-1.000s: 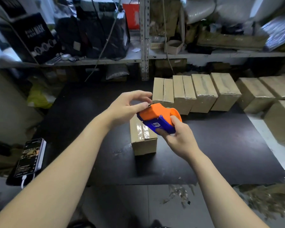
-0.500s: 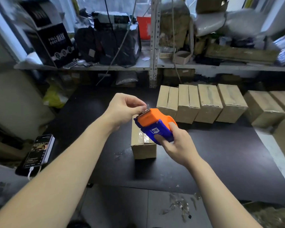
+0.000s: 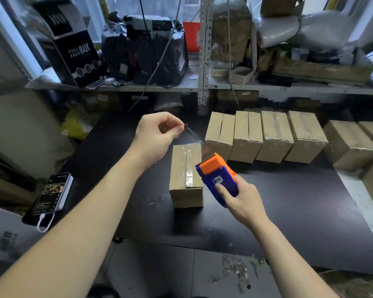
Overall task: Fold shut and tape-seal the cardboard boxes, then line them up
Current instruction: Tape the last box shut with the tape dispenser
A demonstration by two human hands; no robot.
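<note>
A small cardboard box [image 3: 182, 168] stands on the black table [image 3: 289, 201] with a strip of clear tape along its top seam. My right hand [image 3: 239, 198] grips an orange and blue tape dispenser [image 3: 218, 175] just right of the box. My left hand [image 3: 157, 134] is raised above the box's far left corner and pinches the free end of the clear tape [image 3: 192, 135], which stretches from the dispenser's blade. A row of taped boxes [image 3: 265, 136] stands side by side behind.
More cardboard boxes [image 3: 351, 145] lie at the table's right. A phone [image 3: 52, 193] on a charging cable lies at the left edge. Cluttered metal shelving [image 3: 202, 87] runs behind the table. Tape scraps [image 3: 235, 269] litter the floor in front.
My hands have drawn apart: the left rose up and left with the tape end, the right dropped down and right with the dispenser, pulling out a length of tape.
</note>
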